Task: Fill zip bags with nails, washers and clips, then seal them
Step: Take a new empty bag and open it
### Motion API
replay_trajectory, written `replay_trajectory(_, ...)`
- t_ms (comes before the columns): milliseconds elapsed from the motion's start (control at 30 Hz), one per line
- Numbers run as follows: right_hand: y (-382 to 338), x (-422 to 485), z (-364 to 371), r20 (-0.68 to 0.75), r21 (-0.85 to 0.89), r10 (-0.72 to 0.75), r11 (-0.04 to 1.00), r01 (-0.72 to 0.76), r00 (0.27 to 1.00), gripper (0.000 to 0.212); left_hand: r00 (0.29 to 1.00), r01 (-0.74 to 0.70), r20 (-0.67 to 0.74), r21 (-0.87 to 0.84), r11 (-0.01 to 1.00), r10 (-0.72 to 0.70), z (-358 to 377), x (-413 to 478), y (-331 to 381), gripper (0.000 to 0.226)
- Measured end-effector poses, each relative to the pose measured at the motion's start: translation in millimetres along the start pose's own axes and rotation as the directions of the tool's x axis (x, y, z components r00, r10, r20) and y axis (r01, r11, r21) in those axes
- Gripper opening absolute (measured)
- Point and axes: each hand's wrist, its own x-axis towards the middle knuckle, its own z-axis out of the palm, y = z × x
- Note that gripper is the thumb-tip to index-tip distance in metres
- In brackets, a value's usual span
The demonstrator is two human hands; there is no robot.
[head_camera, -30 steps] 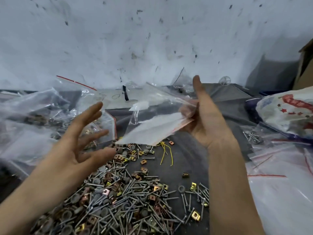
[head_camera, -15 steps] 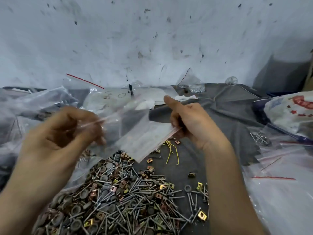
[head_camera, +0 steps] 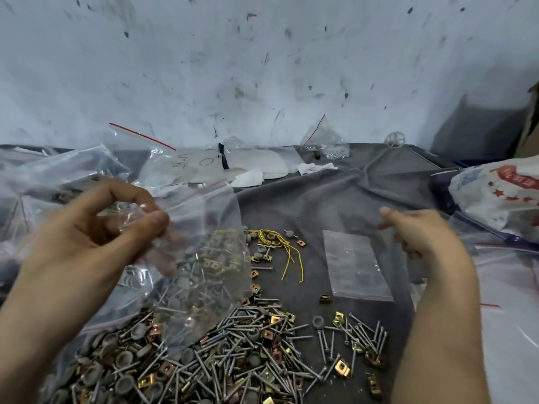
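Got left hand pinching a clear zip bag mid-left, right hand loose and empty mid-right.

Hardware pile cut off at btm edge; printed bag cut off rt.

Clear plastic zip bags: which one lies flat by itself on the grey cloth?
The small rectangular clear bag beside the right hand; the larger clear bag hangs pinched by the left hand.
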Motion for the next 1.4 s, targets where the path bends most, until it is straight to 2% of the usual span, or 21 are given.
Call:
replay_trajectory(67,-16.7,-10.8,4.2,0.047,0.129,-0.158,0.980,0.151,0.986,0.026,0.999,0.025,0.045,-0.078,0.997,-0.022,10.1,-0.8,6.1,0.034)
replay_trajectory(133,-41.8,-32.6,13.0,0.164,0.292,-0.371,0.903,0.315,0.914,0.018,0.997,0.028,0.070,-0.101,0.994,-0.021,19.0,-2.6,10.1,0.036)
replay_trajectory(200,-65.9,-57.4,24.5,0.332,0.387,-0.573,0.807,0.446,0.749,0.019,0.992,0.055,0.123,-0.133,0.990,-0.038,24.5,-2.0,18.0,0.037)
replay_trajectory(300,-89.7,-88.4,48.1,0.550,0.427,-0.703,0.701,0.571,0.452,0.015,0.989,0.064,0.139,-0.119,0.991,-0.047,28.3,-3.4,23.8,0.036)
replay_trajectory(333,-93.4,-95.4,56.1,0.581,0.455,-0.720,0.674,0.581,0.380,0.012,0.990,0.071,0.128,-0.113,0.991,-0.056,28.9,-3.7,25.6,0.032)
replay_trajectory(400,-96.2,-102.8,69.0,0.589,0.497,-0.743,0.644,0.582,0.318,0.010,0.991,0.105,0.091,-0.118,0.987,-0.095,30.1,-4.3,27.1,0.020)
replay_trajectory(467,-96.4,-103.9,76.2,0.570,0.502,-0.759,0.625,0.597,0.315,0.015,0.989,0.138,0.064,-0.137,0.981,-0.130,30.9,-3.8,30.5,0.015)
replay_trajectory(633,-97.4,-104.1,79.3,0.518,0.538,-0.802,0.575,0.616,0.297,0.017,0.976,0.204,0.110,-0.159,0.966,-0.188,32.0,-4.4,35.0,0.010)
replay_trajectory(733,-99.8,-108.3,83.4,0.474,0.650,-0.834,0.548,0.527,0.282,0.017,0.964,0.228,0.171,-0.154,0.961,-0.201,29.9,-5.0,37.9,0.017)
replay_trajectory(800,-100.8,-110.4,86.6,0.450,0.706,-0.842,0.539,0.460,0.297,0.018,0.956,0.228,0.224,-0.162,0.960,-0.190,29.1,-5.1,38.5,0.020)
replay_trajectory(933,-98.3,-108.3,90.9,0.472,0.688,-0.812,0.583,0.432,0.344,0.017,0.960,0.157,0.256,-0.160,0.975,-0.112,27.0,-5.3,36.7,0.015)
replay_trajectory(1033,-96.2,-104.8,93.0,0.506,0.672,-0.793,0.610,0.421,0.340,0.017,0.939,0.157,0.331,-0.156,0.975,-0.098,24.2,-5.5,33.2,0.035)
replay_trajectory(1100,-94.8,-101.7,94.6,0.531,0.644,-0.774,0.633,0.430,0.344,0.016,0.943,0.145,0.325,-0.195,0.970,-0.076,21.8,-5.3,31.9,0.044)
replay_trajectory(1200,-91.4,-95.2,98.6,0.574,0.583,-0.732,0.680,0.445,0.366,0.013,0.948,0.135,0.315,-0.269,0.954,-0.046,19.9,-5.1,32.5,0.042)
replay_trajectory(1300,-87.5,-89.2,110.3,0.579,0.542,-0.692,0.722,0.430,0.432,0.010,0.936,0.133,0.348,-0.220,0.967,-0.050,22.4,-4.9,33.3,0.040)
replay_trajectory(1367,-82.0,-78.0,123.1,0.523,0.522,-0.656,0.751,0.404,0.544,0.018,0.945,0.095,0.323,-0.097,0.991,-0.059,24.3,-3.4,33.4,0.035)
replay_trajectory(1400,-77.8,-70.9,129.8,0.489,0.444,-0.625,0.779,0.442,0.609,0.021,0.948,0.085,0.311,-0.056,0.995,-0.064,23.9,-2.4,33.3,0.032)
